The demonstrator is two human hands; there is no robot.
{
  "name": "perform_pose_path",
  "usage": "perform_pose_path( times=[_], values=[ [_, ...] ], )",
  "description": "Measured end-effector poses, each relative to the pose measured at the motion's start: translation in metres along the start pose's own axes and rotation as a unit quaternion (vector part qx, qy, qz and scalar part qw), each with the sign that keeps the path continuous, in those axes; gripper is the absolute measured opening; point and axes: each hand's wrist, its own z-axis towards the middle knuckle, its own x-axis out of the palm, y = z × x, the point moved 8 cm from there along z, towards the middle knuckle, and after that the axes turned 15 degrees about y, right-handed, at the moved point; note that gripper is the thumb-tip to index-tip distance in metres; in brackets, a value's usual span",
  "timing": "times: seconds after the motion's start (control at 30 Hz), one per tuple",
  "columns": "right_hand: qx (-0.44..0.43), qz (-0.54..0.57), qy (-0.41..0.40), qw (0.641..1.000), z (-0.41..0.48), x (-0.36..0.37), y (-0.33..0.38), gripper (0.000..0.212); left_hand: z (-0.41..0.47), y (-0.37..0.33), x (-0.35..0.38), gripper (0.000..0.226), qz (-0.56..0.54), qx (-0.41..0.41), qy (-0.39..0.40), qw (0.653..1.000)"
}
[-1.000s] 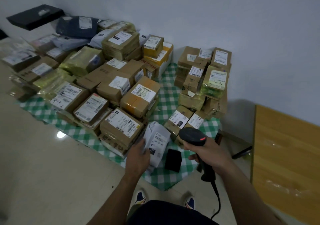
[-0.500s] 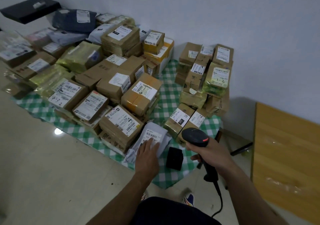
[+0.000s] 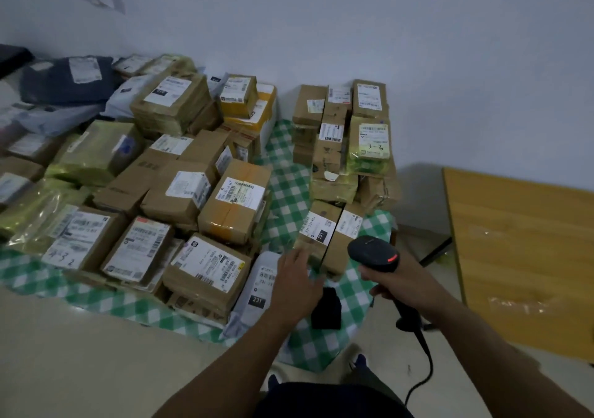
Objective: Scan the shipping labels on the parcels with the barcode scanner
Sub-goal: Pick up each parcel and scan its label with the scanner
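The scanner (image 3: 374, 253) is gripped in the right hand (image 3: 400, 284), just beside a box (image 3: 316, 240) on the cloth (image 3: 286, 192). The left hand (image 3: 297, 285) is held out to that box, fingers (image 3: 294, 258) straight and empty. Probably the next parcel is being picked; its label (image 3: 316, 227) must be faced to the scanner.

My left hand (image 3: 295, 285) was extended forward, palm down, fingers straight and slightly spread. My right hand (image 3: 401, 281) gripped the barcode scanner (image 3: 374, 253) by its handle, fingers curled; both forearms were bare.
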Motion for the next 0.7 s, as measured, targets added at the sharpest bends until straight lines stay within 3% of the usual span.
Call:
perform_pose_path(
  times=[0.2, 0.33, 0.53, 0.7],
  values=[
    [0.012, -0.03, 0.01, 0.999, 0.018, -0.009, -0.006, 0.021, 0.062, -0.017, -0.002, 0.045, 0.029, -0.022, 0.038, 0.999],
    [0.01, -0.029, 0.019, 0.999, 0.046, -0.023, -0.006, 0.016, 0.093, 0.01, 0.002, 0.058, 0.048, -0.119, 0.058, 0.99],
    [0.02, -0.035, 0.042, 0.998, 0.077, -0.038, -0.006, 0.026, 0.116, 0.041, 0.01, 0.065, -0.046, -0.191, 0.104, 0.975],
    [0.022, -0.019, 0.055, 0.998, 0.089, -0.038, -0.004, 0.026, 0.119, 0.043, 0.007, 0.03, -0.07, -0.189, 0.111, 0.973]
  ],
)
